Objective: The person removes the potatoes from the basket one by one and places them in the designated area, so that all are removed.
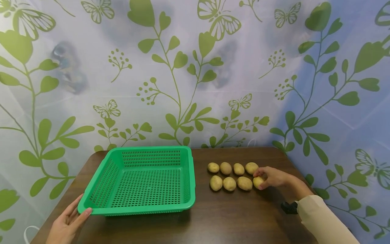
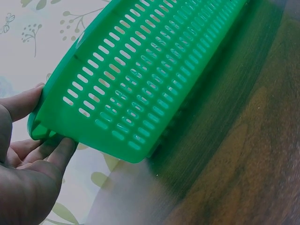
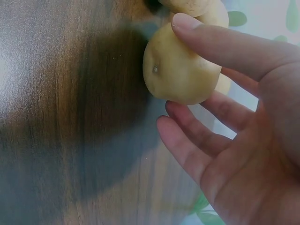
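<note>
A green plastic basket (image 1: 137, 210) with slotted walls stands on the left half of the table. My left hand (image 1: 68, 222) grips its near left corner; in the left wrist view the thumb is over the rim (image 2: 40, 105) and the fingers are curled under it. On the right, my right hand (image 1: 272, 177) holds a potato (image 1: 258, 182) between thumb and fingers, at the right end of the near row. The right wrist view shows this yellowish potato (image 3: 180, 70) with the thumb on its upper side and fingertips at its lower side.
Several more potatoes lie in two rows, among them a far-row potato (image 1: 225, 168) and a near-row potato (image 1: 229, 183). They rest on a dark brown wooden table (image 1: 225, 220). Behind it hangs a pale curtain (image 1: 189, 81) printed with green leaves and butterflies.
</note>
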`<control>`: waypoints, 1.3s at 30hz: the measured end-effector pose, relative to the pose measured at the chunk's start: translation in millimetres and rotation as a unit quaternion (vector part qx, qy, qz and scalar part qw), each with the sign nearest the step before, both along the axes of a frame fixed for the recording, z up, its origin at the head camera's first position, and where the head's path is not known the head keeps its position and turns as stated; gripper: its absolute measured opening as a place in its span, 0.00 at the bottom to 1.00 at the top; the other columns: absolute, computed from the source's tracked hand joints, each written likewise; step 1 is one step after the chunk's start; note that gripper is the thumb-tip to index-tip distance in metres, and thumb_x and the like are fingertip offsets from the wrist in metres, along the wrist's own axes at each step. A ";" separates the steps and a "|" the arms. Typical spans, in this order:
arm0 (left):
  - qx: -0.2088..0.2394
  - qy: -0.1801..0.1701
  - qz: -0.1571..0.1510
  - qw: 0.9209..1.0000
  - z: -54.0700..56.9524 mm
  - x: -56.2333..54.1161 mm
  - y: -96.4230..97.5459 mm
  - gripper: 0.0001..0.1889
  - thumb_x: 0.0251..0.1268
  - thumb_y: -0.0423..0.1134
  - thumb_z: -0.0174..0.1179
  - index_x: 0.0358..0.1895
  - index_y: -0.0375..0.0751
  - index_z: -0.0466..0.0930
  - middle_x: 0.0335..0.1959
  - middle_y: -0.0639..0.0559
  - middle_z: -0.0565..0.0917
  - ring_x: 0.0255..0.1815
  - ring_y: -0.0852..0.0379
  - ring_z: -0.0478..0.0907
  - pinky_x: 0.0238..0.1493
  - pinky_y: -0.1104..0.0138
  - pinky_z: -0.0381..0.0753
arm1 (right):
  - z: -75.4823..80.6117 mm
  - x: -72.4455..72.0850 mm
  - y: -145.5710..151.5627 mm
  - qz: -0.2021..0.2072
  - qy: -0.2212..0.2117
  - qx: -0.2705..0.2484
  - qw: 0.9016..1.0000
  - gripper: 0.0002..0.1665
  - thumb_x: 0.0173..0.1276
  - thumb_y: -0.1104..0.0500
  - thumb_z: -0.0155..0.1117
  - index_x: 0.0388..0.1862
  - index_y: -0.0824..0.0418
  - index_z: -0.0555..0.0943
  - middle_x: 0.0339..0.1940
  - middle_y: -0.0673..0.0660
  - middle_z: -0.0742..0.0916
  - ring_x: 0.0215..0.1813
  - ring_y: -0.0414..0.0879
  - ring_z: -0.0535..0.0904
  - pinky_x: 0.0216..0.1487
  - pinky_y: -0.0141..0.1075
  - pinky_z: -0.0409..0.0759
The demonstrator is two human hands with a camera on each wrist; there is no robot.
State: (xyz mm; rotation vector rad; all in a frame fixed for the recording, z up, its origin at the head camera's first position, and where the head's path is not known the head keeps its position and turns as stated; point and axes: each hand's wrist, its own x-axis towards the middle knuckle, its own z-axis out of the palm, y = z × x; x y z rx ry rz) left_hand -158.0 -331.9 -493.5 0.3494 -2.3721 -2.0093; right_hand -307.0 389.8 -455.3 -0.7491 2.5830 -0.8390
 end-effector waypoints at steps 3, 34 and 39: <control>-0.015 -0.004 0.002 1.000 0.1 -0.2 -0.4 0.46 0.77 0.47 0.63 0.84 0.32 0.43 0.66 0.61 0.61 0.46 0.86 0.74 0.43 0.81 0.81 | 0.5 0.1 0.3 -0.001 -0.001 0.007 1.000 0.28 0.61 0.60 0.81 0.55 0.71 0.79 0.50 0.60 0.82 0.53 0.57 0.77 0.53 0.51 0.79; -0.089 0.030 -0.009 0.995 12.9 -5.0 -1.8 0.46 0.80 0.46 0.61 0.86 0.45 0.38 0.79 0.54 0.61 0.67 0.66 0.73 0.39 0.86 0.76 | 43.0 -18.9 -36.7 -0.024 -0.001 0.063 0.998 0.28 0.65 0.59 0.78 0.60 0.68 0.79 0.52 0.64 0.81 0.53 0.61 0.80 0.51 0.50 0.83; -0.225 0.097 -0.029 0.969 45.5 -11.3 6.4 0.47 0.80 0.46 0.60 0.86 0.42 0.36 0.81 0.26 0.47 0.80 0.35 0.50 0.60 0.87 0.65 | 64.4 -23.3 -56.2 -0.034 -0.003 0.079 0.996 0.24 0.69 0.57 0.75 0.60 0.60 0.80 0.58 0.61 0.81 0.60 0.61 0.76 0.53 0.50 0.81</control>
